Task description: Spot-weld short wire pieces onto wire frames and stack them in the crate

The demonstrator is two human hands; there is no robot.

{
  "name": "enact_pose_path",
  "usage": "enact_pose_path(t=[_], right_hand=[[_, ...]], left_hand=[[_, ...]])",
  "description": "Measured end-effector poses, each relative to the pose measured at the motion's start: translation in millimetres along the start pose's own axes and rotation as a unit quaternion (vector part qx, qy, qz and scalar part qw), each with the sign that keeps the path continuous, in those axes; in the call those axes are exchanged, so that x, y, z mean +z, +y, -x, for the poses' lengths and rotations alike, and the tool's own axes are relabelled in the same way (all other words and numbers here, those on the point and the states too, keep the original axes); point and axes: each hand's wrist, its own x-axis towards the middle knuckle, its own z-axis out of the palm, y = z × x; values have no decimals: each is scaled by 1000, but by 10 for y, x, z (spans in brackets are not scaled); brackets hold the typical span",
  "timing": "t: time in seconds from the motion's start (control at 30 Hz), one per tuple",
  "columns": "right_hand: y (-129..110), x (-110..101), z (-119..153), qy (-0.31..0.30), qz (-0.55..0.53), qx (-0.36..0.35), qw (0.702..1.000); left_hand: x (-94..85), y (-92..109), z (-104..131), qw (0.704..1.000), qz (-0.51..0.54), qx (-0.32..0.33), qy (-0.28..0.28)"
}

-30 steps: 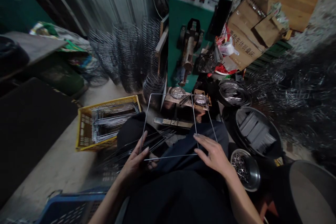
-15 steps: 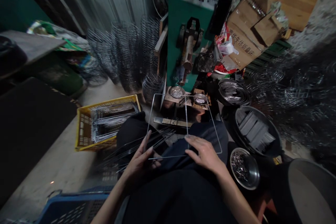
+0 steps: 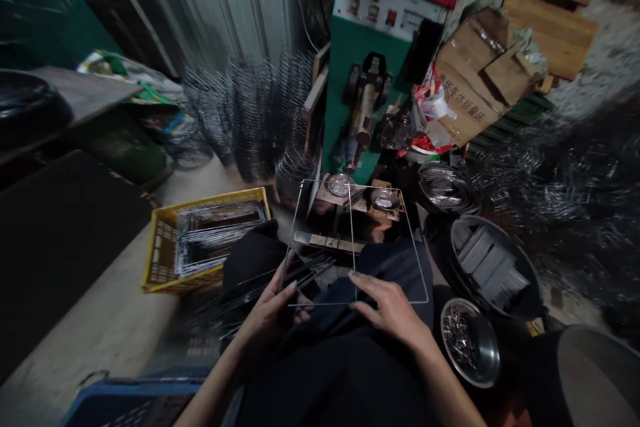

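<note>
A rectangular wire frame (image 3: 415, 246) with a wire crossbar (image 3: 351, 233) down its middle is held above my lap. My left hand (image 3: 280, 300) grips its near left corner, thumb and fingers closed round the wire. At the near end of the crossbar, my right hand (image 3: 383, 297) pinches the wire where bar and frame meet; its fingertips partly hide the joint. The frame's far side reaches over the small dish (image 3: 340, 185) at the foot of the green machine (image 3: 345, 47). Loose wire rods (image 3: 310, 271) lie across my left leg, just beyond my left hand.
To the left stands a yellow crate (image 3: 155, 250) of wire frames, with a blue crate (image 3: 135, 383) nearer. At right are a metal bowl (image 3: 487, 353) of small metal parts and a black tub (image 3: 533, 280) of flat grey pieces. Stacked wire baskets (image 3: 253, 113) stand behind.
My head view has tilted, so the surroundings sit slightly lower and more to the right. Both hands keep their hold on the wire frame, which stays over my lap.
</note>
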Motion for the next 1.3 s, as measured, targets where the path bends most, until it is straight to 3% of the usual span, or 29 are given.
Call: enact_pose_path(t=[0.37, 1.3], right_hand=[[89, -50, -120, 15, 13, -24, 1000], [190, -214, -345, 18, -2, -48, 999]], left_hand=[[116, 146, -106, 1000, 12, 9, 11], [82, 226, -350, 999, 10, 43, -11]])
